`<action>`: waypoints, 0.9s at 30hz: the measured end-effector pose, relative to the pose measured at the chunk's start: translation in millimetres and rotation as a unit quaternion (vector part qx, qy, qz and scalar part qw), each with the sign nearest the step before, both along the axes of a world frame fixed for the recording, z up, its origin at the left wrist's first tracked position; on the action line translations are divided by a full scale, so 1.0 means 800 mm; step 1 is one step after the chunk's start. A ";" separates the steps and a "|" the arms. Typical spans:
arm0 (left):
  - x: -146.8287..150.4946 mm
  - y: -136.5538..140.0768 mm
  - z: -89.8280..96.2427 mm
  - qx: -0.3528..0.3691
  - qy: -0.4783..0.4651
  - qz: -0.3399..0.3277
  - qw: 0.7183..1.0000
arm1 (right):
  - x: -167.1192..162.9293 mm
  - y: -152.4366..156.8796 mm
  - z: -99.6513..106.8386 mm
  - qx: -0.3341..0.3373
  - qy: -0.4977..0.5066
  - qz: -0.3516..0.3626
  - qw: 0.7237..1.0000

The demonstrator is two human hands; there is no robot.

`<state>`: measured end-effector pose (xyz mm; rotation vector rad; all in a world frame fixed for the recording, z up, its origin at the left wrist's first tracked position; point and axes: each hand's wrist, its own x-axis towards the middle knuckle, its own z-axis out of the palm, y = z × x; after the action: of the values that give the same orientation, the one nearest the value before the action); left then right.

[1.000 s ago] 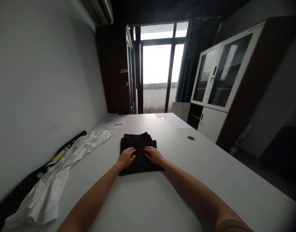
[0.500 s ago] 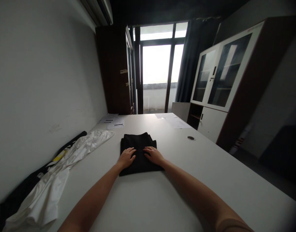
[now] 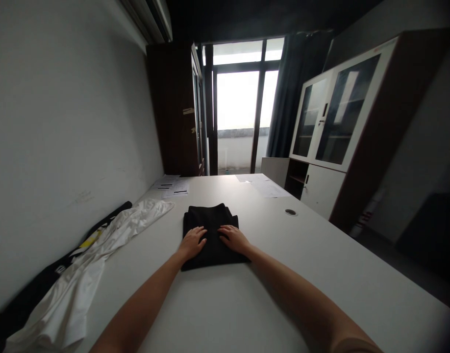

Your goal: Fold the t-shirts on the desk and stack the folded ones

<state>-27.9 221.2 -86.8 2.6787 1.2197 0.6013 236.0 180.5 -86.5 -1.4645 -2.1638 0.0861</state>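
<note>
Black cloth seems folded beneath left hand and right hand.

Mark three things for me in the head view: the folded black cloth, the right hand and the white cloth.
Folded black cloth (image 3: pixel 212 246): head view, on its top, between the hands.
Right hand (image 3: pixel 235 239): head view, on its back.
White cloth (image 3: pixel 81 282): head view, on its wrinkled middle.
</note>
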 end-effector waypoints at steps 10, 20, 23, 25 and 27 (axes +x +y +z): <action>0.001 -0.001 0.000 0.005 -0.002 0.003 1.000 | 0.001 0.001 0.000 0.006 -0.003 0.002 1.000; 0.000 0.001 -0.001 -0.004 -0.008 0.003 1.000 | 0.001 0.001 0.001 -0.002 0.000 -0.001 1.000; 0.000 0.001 -0.002 0.000 -0.005 0.001 1.000 | 0.000 0.000 0.001 0.001 0.000 0.000 1.000; 0.000 0.001 -0.002 -0.001 -0.003 -0.001 1.000 | 0.000 0.000 0.001 0.000 0.001 0.000 1.000; -0.001 0.001 -0.002 -0.001 -0.002 -0.001 1.000 | 0.000 0.000 0.001 -0.002 0.003 -0.001 1.000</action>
<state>-28.4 222.0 -88.0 2.6747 1.2166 0.6048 235.9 180.5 -85.5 -1.4668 -2.1585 0.0931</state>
